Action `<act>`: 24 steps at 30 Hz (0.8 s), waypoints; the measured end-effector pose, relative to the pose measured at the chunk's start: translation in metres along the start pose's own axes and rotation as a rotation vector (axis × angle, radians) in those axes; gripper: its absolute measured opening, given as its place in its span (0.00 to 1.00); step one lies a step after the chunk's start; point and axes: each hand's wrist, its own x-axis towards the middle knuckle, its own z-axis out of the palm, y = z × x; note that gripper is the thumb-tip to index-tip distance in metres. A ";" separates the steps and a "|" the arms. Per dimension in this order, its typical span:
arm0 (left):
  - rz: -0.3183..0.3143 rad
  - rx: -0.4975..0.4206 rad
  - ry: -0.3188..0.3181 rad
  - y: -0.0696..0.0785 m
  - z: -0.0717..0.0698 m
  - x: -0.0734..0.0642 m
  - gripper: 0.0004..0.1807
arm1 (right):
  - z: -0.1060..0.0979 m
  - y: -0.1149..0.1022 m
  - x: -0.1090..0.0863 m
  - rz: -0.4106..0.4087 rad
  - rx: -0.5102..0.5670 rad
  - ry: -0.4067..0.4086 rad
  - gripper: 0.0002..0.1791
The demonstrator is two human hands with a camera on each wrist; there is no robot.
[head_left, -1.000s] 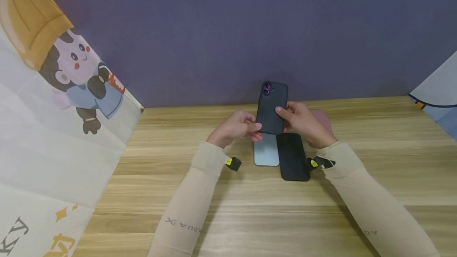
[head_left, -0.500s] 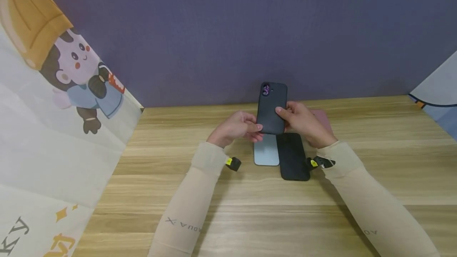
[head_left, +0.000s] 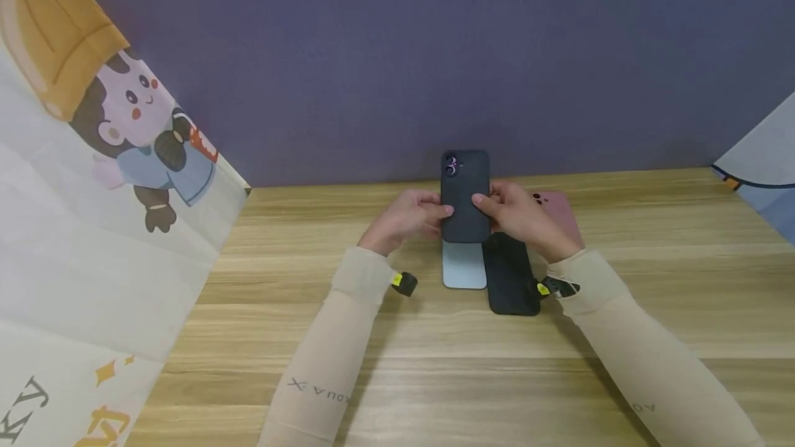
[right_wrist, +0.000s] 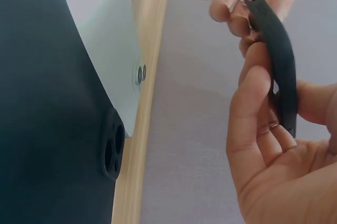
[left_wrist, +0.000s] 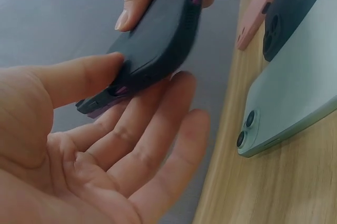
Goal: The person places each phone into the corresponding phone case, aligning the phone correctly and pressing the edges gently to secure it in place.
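Both hands hold a purple phone in a black phone case [head_left: 464, 181] above the table's back part, its camera side up in the head view. My left hand [head_left: 406, 219] pinches its left edge, thumb on the back and fingers beneath. On the right edge, my right hand [head_left: 520, 214] grips it with the thumb on top. Bits of purple show through the case's openings and along one end in the left wrist view, where the cased phone [left_wrist: 166, 29] hangs tilted. In the right wrist view the black case [right_wrist: 281, 61] is seen edge-on and looks bowed.
Below the hands, a pale blue phone [head_left: 464, 269] lies on the wooden table [head_left: 435, 371], beside a black phone case [head_left: 512, 281]. A pink phone or case [head_left: 560, 211] lies behind the right hand. A dark blue wall [head_left: 385, 74] stands along the table's back edge.
The cased phone has shifted slightly left and nearer, and stands straighter. Both hands have moved along with it, keeping their hold. More of the pink item now shows.
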 end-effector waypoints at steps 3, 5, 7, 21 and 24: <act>0.012 -0.030 0.041 0.001 0.001 0.002 0.13 | 0.002 0.001 0.000 -0.019 -0.011 0.008 0.22; 0.018 -0.045 0.065 0.002 0.002 0.003 0.12 | 0.003 0.002 0.000 -0.026 -0.012 0.010 0.21; 0.021 -0.048 0.082 0.002 0.002 0.004 0.12 | 0.003 0.002 0.000 -0.034 -0.012 0.008 0.21; 0.042 -0.126 0.195 0.002 -0.002 0.005 0.19 | 0.008 0.005 0.002 -0.076 -0.024 -0.061 0.20; 0.046 -0.129 0.216 0.002 -0.003 0.006 0.20 | 0.009 0.006 0.002 -0.076 -0.025 -0.071 0.19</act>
